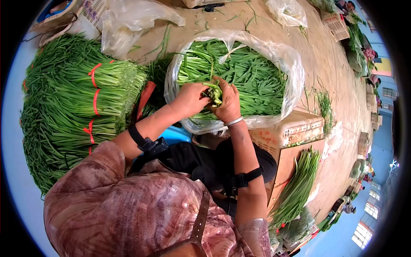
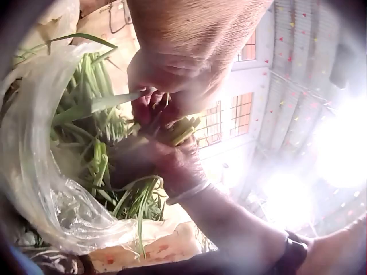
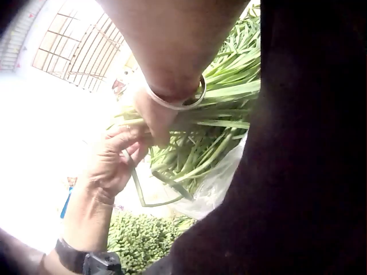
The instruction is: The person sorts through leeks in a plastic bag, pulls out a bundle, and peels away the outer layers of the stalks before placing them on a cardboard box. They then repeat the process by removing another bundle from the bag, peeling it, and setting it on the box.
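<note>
Above a clear plastic bag [image 1: 295, 64] filled with loose green stalks [image 1: 257, 81], both hands meet at a small bunch of stalks [image 1: 215, 95], its pale cut ends toward the body. The left hand [image 1: 190, 100] pinches the bunch from the left. The right hand [image 1: 227, 102], with a bangle at its wrist, curls round it from the other side. In the left wrist view the stalk ends [image 2: 184, 130] stick out between the left hand [image 2: 172, 80] and right hand [image 2: 172, 163]. A bent stalk [image 3: 137, 186] hangs below the fingers in the right wrist view.
Bundles tied with red bands [image 1: 77, 103] are piled at the left. A crate [image 1: 295, 126] stands right of the bag, with a board [image 1: 274, 184] and a stalk bundle [image 1: 299, 182] nearer the body. Plastic sheeting [image 1: 128, 23] lies at the back left. Other people are far right.
</note>
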`<state>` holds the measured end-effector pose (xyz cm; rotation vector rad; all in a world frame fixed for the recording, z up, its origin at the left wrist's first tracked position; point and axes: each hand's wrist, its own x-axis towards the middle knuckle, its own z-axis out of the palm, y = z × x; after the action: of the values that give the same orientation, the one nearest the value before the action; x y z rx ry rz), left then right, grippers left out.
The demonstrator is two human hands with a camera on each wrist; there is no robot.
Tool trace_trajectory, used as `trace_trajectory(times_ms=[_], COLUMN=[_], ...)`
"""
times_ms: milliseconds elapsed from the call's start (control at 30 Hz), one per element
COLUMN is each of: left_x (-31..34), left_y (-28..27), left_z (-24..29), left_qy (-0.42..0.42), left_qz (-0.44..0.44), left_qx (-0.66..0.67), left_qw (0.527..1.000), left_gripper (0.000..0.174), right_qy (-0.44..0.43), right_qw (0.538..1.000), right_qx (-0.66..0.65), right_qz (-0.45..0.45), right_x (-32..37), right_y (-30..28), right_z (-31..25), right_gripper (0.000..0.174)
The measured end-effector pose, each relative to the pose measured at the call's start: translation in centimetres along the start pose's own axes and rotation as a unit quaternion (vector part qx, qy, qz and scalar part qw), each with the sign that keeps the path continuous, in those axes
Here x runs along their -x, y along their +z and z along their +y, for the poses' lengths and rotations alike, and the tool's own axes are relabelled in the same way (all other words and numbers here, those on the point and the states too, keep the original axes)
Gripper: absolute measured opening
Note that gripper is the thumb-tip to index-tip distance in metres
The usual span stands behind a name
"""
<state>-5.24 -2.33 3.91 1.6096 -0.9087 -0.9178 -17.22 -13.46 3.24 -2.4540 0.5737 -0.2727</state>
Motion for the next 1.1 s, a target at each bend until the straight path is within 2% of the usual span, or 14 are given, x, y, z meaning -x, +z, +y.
trace_trajectory(times_ms=[67, 133, 200, 267, 333, 400, 533, 667, 733, 767, 800, 867, 967, 1100], left_x=[-0.2, 0.4, 1.3, 2.4, 4.5, 4.6, 2.8, 1.3, 1.2, 1.2, 1.4, 1.7, 0.7, 0.1], left_y=[-0.4, -1.2, -1.9, -2.6, -2.2, -0.7, 2.1, 2.5, 1.8, 1.9, 1.9, 1.7, 1.9, 1.7], left_z=[0.5, 0.7, 0.2, -1.8, -2.3, -1.7, -3.0, -4.2, -2.5, -2.3, -1.9, -0.7, -0.7, 0.8], left_qy=[0.069, 0.033, 0.034, -0.001, -0.065, -0.073, -0.14, -0.021, -0.137, -0.106, -0.107, 0.005, -0.041, -0.067], left_qz=[-0.016, -0.047, 0.071, 0.069, -0.048, -0.065, -0.009, 0.002, -0.059, -0.037, -0.038, -0.033, -0.078, -0.09], left_qx=[-0.123, -0.1, 0.016, 0.029, -0.08, -0.12, -0.158, -0.227, -0.002, 0.014, 0.014, -0.04, 0.107, 0.157], left_qw=[0.99, 0.993, 0.997, 0.997, 0.994, 0.988, 0.977, 0.974, 0.989, 0.994, 0.993, 0.999, 0.99, 0.981], left_gripper=[0.034, 0.043, 0.055, 0.071, 0.082, 0.088, 0.068, 0.044, 0.034, 0.02, 0.02, 0.015, 0.019, 0.017], right_qy=[-0.029, -0.008, 0.002, 0.04, 0.048, 0.047, 0.022, 0.003, -0.014, -0.036, -0.034, -0.067, -0.046, 0.025], right_qw=[0.998, 0.995, 0.993, 0.97, 0.963, 0.971, 0.966, 0.978, 0.987, 0.985, 0.985, 0.983, 0.988, 0.98], right_qx=[0.007, -0.063, -0.058, -0.19, -0.197, -0.168, -0.19, -0.117, -0.065, -0.058, -0.058, -0.024, -0.057, -0.188], right_qz=[0.046, 0.074, 0.107, 0.146, 0.177, 0.16, 0.176, 0.171, 0.144, 0.16, 0.16, 0.169, 0.138, 0.059], right_x=[0.1, 0.1, 0.1, -0.1, -0.2, -0.3, -0.5, 0.1, 0.3, 0.2, 0.3, 0.2, 0.0, -0.2], right_y=[0.2, 0.0, -0.7, -1.4, -1.9, -1.9, -1.7, -1.6, -1.3, -1.0, -0.8, -0.8, -0.7, -2.5], right_z=[0.6, 0.7, 0.6, 1.3, 1.2, 1.1, 0.8, 1.5, 1.3, 1.2, 1.1, 1.2, 1.6, 1.3], right_gripper=[0.073, 0.064, 0.053, 0.04, 0.033, 0.033, 0.034, 0.037, 0.04, 0.04, 0.04, 0.039, 0.036, 0.046])
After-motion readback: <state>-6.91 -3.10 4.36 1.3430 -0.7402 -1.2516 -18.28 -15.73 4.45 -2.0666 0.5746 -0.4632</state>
